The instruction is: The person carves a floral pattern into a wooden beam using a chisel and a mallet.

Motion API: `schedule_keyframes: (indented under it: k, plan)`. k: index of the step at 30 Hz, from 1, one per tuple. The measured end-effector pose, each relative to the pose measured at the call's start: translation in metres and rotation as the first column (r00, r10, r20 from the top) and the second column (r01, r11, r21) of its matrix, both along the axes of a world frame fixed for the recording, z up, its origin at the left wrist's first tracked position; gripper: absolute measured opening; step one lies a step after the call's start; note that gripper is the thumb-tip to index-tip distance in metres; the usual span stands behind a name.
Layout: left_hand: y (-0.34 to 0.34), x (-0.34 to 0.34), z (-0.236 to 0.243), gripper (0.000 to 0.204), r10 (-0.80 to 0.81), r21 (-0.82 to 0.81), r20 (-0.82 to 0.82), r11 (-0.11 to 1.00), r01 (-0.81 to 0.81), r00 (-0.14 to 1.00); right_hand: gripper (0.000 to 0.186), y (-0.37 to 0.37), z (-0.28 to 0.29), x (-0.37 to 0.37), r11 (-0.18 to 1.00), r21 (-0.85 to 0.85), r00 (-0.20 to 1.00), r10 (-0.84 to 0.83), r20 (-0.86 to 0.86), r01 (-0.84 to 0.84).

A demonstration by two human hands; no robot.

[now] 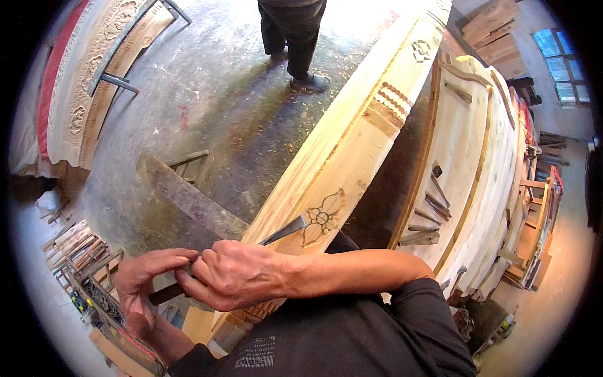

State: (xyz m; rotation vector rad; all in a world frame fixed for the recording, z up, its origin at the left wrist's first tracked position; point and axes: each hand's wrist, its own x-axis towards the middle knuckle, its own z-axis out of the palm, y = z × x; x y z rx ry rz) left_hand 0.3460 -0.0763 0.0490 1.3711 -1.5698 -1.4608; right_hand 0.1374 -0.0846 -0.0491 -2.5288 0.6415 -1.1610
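A chisel (284, 231) with a metal blade and a dark handle slants over a long pale wooden beam (342, 147). My right hand (229, 273) is closed in a fist around it. Curved about the butt end of the handle, my left hand (139, 283) has its bent fingers reaching to the right fist. The blade's tip lies beside a flower outlined on the beam (321, 217); whether it touches the wood I cannot tell. Farther up, the beam bears a carved wavy band (394, 100) and another flower (421, 50).
Several chisels or similar tools (438, 204) lie on stacked pale boards (468, 163) at right. A wooden trestle (188, 195) stands left of the beam. A person in dark trousers (294, 31) stands beyond. Carved panels (81, 81) lean at far left, near a metal stand (116, 78).
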Motion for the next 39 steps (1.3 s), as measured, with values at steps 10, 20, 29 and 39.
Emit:
schedule_keyframes:
  k: [10,20,29,39]
  plan:
    - [0.007,-0.012,0.010,0.119,0.010,-0.006,0.095,1.000,-0.009,0.995,0.026,0.004,-0.004,-0.007,1.000,-0.022,0.999,0.019,0.044,-0.018]
    - [0.010,-0.013,0.017,0.120,-0.007,-0.043,0.111,0.999,0.011,0.994,0.028,0.003,0.001,-0.009,1.000,-0.019,0.995,0.024,0.099,-0.023]
    - [0.034,0.009,0.027,0.118,0.193,-0.328,-0.162,0.914,-0.237,0.968,0.038,0.002,0.005,-0.017,0.996,-0.012,0.975,0.094,0.201,-0.093]
    - [0.056,-0.003,0.017,0.131,0.363,-0.445,-0.104,0.816,-0.370,0.926,0.044,0.002,0.004,-0.019,0.994,-0.046,0.979,0.110,0.172,-0.104]
